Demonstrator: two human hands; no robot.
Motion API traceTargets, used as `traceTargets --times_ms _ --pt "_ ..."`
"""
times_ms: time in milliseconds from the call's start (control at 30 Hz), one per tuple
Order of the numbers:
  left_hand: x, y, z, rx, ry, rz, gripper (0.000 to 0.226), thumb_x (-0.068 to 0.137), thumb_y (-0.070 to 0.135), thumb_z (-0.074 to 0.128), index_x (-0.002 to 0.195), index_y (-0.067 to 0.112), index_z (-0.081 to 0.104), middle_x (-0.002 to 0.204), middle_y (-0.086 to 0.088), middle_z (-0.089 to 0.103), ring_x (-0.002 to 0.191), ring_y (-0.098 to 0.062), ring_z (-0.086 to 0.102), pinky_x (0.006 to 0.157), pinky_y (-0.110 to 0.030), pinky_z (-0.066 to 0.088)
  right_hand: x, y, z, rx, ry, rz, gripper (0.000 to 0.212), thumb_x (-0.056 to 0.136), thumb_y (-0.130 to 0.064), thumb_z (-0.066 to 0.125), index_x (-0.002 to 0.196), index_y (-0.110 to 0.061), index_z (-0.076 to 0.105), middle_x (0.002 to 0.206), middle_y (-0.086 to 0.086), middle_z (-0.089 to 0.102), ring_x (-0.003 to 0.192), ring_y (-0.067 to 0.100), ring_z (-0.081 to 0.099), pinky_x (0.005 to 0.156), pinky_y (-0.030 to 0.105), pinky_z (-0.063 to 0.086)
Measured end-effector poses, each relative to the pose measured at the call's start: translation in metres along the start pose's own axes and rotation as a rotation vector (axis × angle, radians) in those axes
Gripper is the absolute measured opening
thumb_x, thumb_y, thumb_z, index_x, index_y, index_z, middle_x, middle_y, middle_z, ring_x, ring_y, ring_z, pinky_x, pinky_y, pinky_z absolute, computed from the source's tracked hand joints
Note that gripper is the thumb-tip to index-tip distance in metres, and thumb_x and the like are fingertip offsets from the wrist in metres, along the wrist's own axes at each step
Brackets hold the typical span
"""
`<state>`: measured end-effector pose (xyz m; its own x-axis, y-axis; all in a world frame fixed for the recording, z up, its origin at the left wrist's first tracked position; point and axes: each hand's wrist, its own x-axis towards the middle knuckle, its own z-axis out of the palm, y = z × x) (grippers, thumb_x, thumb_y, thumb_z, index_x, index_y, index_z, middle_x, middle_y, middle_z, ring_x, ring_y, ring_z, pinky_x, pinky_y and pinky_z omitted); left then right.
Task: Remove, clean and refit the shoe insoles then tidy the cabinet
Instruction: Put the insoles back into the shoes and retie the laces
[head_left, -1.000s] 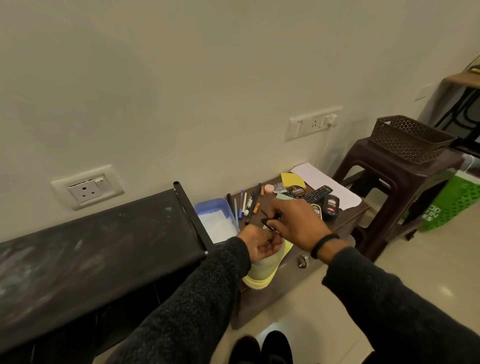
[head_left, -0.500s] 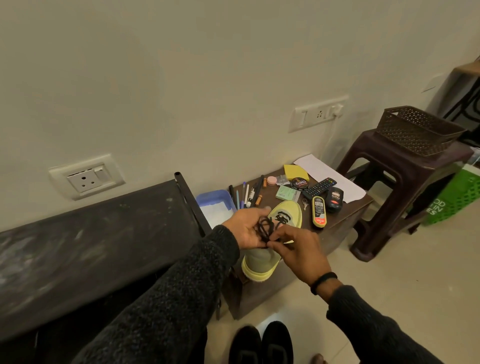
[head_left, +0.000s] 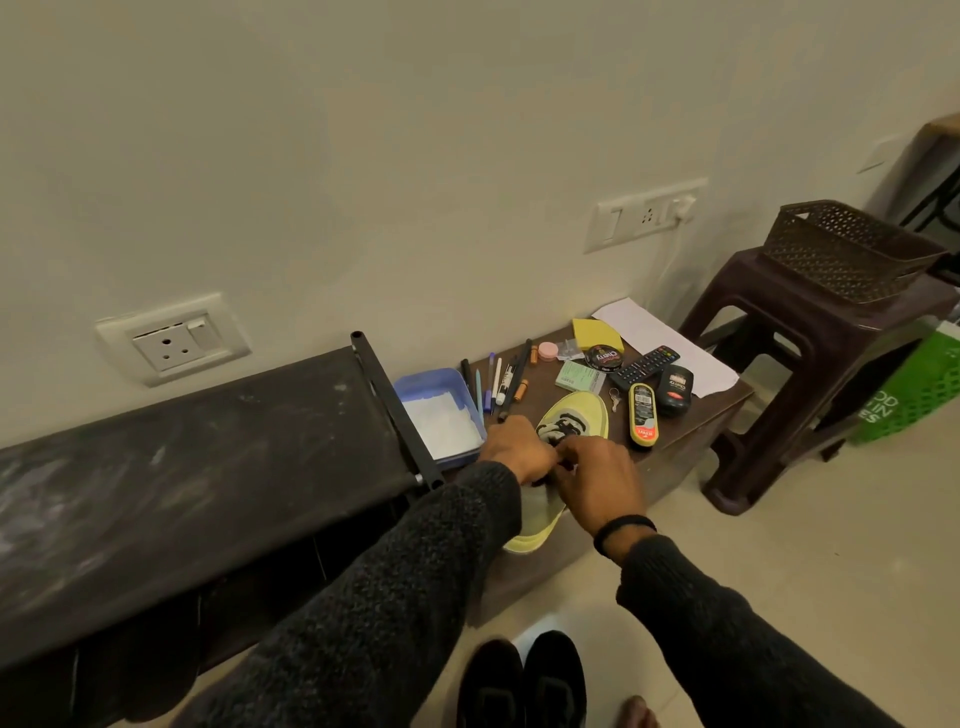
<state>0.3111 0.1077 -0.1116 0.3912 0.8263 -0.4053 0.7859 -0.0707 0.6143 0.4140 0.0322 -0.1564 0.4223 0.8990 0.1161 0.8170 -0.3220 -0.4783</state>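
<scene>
Both hands, left hand (head_left: 517, 448) and right hand (head_left: 597, 480), met over the yellow shoe (head_left: 571, 421), fingers curled on its black laces (head_left: 558, 430).

Dark grey knit sleeves (head_left: 363, 613), both arms; black band (head_left: 621, 530) on right wrist.
</scene>
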Motion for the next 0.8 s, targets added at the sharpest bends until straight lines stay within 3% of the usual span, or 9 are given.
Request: traceTargets --times_ms 133,200,267,367,467,633,800 --pt "-0.005 -0.007 -0.006 0.134 0.065 0.117 0.025 0.096 0.021 0.059 0.11 0.001 0.066 0.112 -0.02 0.067 0.102 -0.034 0.065 0.077 -0.034 0.049 0.003 -0.003 0.002 -0.233 -0.015 -0.21 0.012 0.099 -0.021 0.059 0.099 -0.02 0.072 0.097 0.004 0.062 0.099 0.023 0.047 0.068 0.038 0.047" --pt "-0.007 -0.012 -0.003 0.24 0.049 0.171 0.027 0.099 0.021 0.059 0.117 0.001 0.063 0.119 -0.02 0.064 0.108 -0.034 0.062 0.085 -0.036 0.051 0.005 -0.002 0.007 -0.247 0.029 -0.255 0.007 0.094 -0.019 0.065 0.095 -0.017 0.072 0.102 0.004 0.052 0.098 0.023 0.041 0.064 0.035 0.043" --pt "-0.008 -0.017 0.002 0.411 0.014 0.233 0.033 0.101 0.024 0.055 0.127 0.004 0.057 0.13 -0.02 0.054 0.119 -0.036 0.052 0.098 -0.042 0.046 0.007 0.001 0.012 -0.23 0.086 -0.229 0.004 0.089 -0.017 0.072 0.085 -0.016 0.069 0.1 0.002 0.041 0.093 0.02 0.037 0.061 0.038 0.047" --pt "-0.003 -0.025 0.009 0.56 -0.07 0.29 0.037 0.102 0.025 0.05 0.133 0.007 0.052 0.135 -0.018 0.044 0.124 -0.039 0.042 0.104 -0.048 0.039 0.014 0.005 0.016 -0.12 0.16 -0.156 0.019 0.083 -0.009 0.075 0.08 -0.015 0.057 0.098 0.002 0.042 0.089 0.021 0.041 0.059 0.043 0.05" --pt "0.0 -0.025 0.007 0.561 -0.03 0.343 0.032 0.101 0.025 0.052 0.127 0.007 0.057 0.129 -0.018 0.053 0.118 -0.037 0.051 0.097 -0.045 0.044 0.021 0.006 0.016 -0.066 0.15 -0.053 0.034 0.083 -0.011 0.071 0.092 -0.023 0.041 0.097 0.001 0.044 0.085 0.023 0.045 0.061 0.045 0.049" --pt "0.008 -0.022 0.009 0.508 0.25 0.374 0.028 0.093 0.033 0.065 0.112 0.012 0.064 0.109 -0.013 0.066 0.099 -0.033 0.063 0.078 -0.037 0.047 0.028 0.002 0.014 -0.11 0.082 0.053 0.055 0.081 -0.018 0.076 0.121 -0.027 0.039 0.119 0.004 0.05 0.09 0.032 0.06 0.068 0.048 0.055" --pt "0.019 -0.028 0.024 0.465 0.374 0.393 0.018 0.093 0.033 0.065 0.102 0.018 0.063 0.098 -0.008 0.065 0.092 -0.03 0.063 0.071 -0.033 0.038 0.029 0.007 0.015 -0.082 0.083 0.042 0.04 0.079 -0.019 0.08 0.104 -0.019 0.049 0.109 0.003 0.043 0.079 0.029 0.054 0.065 0.044 0.051"
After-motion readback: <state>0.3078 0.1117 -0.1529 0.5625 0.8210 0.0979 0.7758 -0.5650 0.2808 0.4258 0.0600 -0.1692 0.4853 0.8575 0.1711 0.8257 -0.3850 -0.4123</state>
